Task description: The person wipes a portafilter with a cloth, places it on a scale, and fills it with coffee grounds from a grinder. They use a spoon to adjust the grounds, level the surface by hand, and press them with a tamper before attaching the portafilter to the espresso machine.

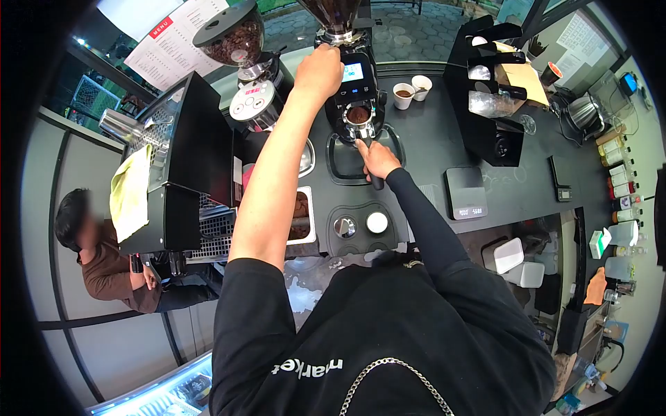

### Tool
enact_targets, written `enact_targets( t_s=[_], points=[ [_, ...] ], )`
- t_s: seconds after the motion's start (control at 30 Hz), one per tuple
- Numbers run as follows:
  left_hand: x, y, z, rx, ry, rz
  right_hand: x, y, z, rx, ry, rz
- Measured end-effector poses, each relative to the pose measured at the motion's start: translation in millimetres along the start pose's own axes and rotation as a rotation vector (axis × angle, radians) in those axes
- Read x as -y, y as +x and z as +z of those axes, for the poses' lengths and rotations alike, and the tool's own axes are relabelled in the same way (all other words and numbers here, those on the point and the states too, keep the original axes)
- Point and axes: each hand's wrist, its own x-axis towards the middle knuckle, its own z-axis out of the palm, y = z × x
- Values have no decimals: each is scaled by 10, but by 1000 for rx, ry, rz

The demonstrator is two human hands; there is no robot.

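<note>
My left hand (320,72) is closed at the top left of the black coffee grinder (366,87), beside its lit screen; what its fingers hold, if anything, is hidden. Below the screen, a portafilter (359,118) filled with brown ground coffee sits under the grinder's outlet. Its dark handle points down toward me, and my right hand (379,161) is closed around it, the thumb near the metal basket. A black tray (339,171) lies beneath. Two paper cups stand to the right, one (402,97) with something brown inside.
A second grinder (256,104) and a black espresso machine (201,132) stand left. A scale (466,193) lies right, near a black rack (479,125). A tamping mat (354,246) is at the front edge. A person (111,267) sits far left.
</note>
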Motion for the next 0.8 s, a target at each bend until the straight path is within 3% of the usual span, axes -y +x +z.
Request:
enact_targets(
  t_s=[0.8],
  points=[
    [13,28,2,20,9,-4,29,-35,9,-12,15,-1]
  ],
)
